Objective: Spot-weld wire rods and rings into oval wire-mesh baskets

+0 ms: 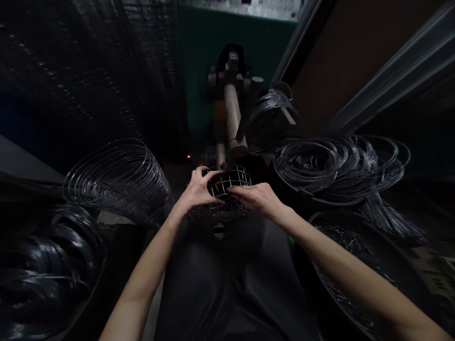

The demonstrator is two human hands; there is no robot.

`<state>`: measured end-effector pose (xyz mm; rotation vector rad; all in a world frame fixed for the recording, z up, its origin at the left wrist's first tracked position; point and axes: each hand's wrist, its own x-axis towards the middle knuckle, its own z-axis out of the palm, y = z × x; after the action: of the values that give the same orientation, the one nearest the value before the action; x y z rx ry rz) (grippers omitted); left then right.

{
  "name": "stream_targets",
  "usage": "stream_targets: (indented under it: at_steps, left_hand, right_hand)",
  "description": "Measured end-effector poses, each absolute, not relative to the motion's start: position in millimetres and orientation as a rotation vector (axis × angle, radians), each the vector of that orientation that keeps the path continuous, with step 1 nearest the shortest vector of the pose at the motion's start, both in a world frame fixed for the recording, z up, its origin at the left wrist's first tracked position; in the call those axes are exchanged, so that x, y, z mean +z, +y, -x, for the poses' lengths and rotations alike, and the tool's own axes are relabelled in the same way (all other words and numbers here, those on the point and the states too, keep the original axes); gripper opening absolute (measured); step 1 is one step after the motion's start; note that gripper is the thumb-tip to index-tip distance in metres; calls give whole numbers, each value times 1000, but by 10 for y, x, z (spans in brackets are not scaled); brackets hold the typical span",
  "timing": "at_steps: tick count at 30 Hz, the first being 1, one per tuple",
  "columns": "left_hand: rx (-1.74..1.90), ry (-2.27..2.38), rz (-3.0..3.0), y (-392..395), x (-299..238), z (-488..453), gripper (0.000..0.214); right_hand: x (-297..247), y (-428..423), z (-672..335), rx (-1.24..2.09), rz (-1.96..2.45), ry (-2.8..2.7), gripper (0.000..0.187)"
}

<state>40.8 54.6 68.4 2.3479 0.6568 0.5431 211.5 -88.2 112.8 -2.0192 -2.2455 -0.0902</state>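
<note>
A small round wire cage [227, 182], built of rings and crossing wires, sits just below the tip of a machine arm [232, 111]. My left hand [197, 192] grips its left rim, fingers curled over the top ring. My right hand [258, 199] lies over its right side, fingers closed on the wires. Both forearms reach forward from the bottom of the view.
Loose wire rings are stacked at the left [119, 177], and dark coils lie at lower left [46, 265]. More ring coils are piled at the right [330, 166]. A round bin of wire pieces [355, 265] stands at lower right. A green machine body [227, 47] rises behind.
</note>
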Motion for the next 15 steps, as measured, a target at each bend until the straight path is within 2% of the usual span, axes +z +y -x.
stream_targets:
  at_steps: [15]
  left_hand:
    - [601, 706, -2356, 916, 625, -614, 94]
  right_hand:
    - [841, -634, -2302, -161, 1923, -1744, 11]
